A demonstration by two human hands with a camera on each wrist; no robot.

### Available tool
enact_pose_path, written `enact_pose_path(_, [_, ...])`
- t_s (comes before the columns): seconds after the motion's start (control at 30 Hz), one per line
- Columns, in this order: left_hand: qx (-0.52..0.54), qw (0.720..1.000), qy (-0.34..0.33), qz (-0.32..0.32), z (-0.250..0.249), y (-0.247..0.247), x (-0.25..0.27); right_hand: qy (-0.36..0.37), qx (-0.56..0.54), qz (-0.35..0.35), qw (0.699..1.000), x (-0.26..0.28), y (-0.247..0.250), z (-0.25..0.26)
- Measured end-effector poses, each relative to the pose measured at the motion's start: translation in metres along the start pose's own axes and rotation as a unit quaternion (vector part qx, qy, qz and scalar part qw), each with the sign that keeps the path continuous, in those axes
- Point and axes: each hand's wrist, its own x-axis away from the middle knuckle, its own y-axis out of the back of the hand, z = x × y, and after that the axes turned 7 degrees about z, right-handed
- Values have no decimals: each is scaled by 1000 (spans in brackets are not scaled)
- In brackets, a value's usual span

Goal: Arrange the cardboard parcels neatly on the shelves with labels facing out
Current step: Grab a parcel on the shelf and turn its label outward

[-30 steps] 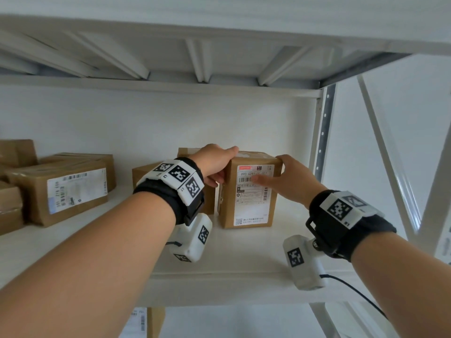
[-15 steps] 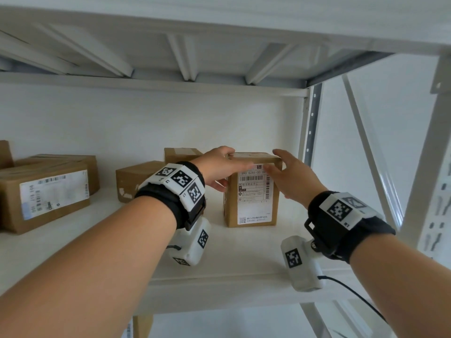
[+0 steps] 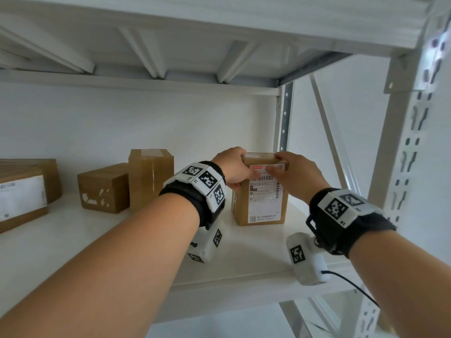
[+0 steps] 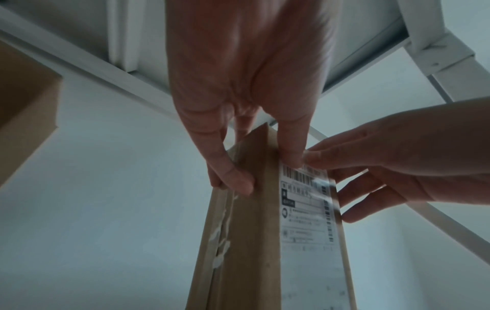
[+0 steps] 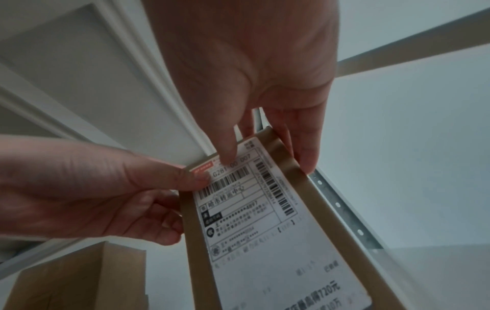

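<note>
A tall cardboard parcel stands upright on the white shelf near its right end, white shipping label facing out. My left hand grips its top left corner, thumb on the front. My right hand holds the top right corner, thumb on the label and fingers over the top. In the left wrist view the left hand pinches the parcel at its edge. In the right wrist view the right hand clasps the parcel at the label's upper end.
A tall unlabelled box and a small box with torn label scraps stand to the left. Further left is a labelled parcel. The metal upright is just behind the held parcel. The upper shelf's ribs hang overhead.
The parcel has moved right, away from the tall box and towards the upright. My right hand went from the front of the label up to the top right corner.
</note>
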Motion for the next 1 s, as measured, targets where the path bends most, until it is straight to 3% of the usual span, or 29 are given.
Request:
enact_pose_path(0.57, [3,1000,0,7,-12,-10,-6,-3,14,-14,1000,-3,11,-16])
enact_pose_path(0.77, [-25,999,27,-32,-11,9,5,28,64,-80,994,-5,17,6])
enact_pose_path(1.0, [-85,989,36,-117,4,51,30,70,34,-56,995,-9,3,56])
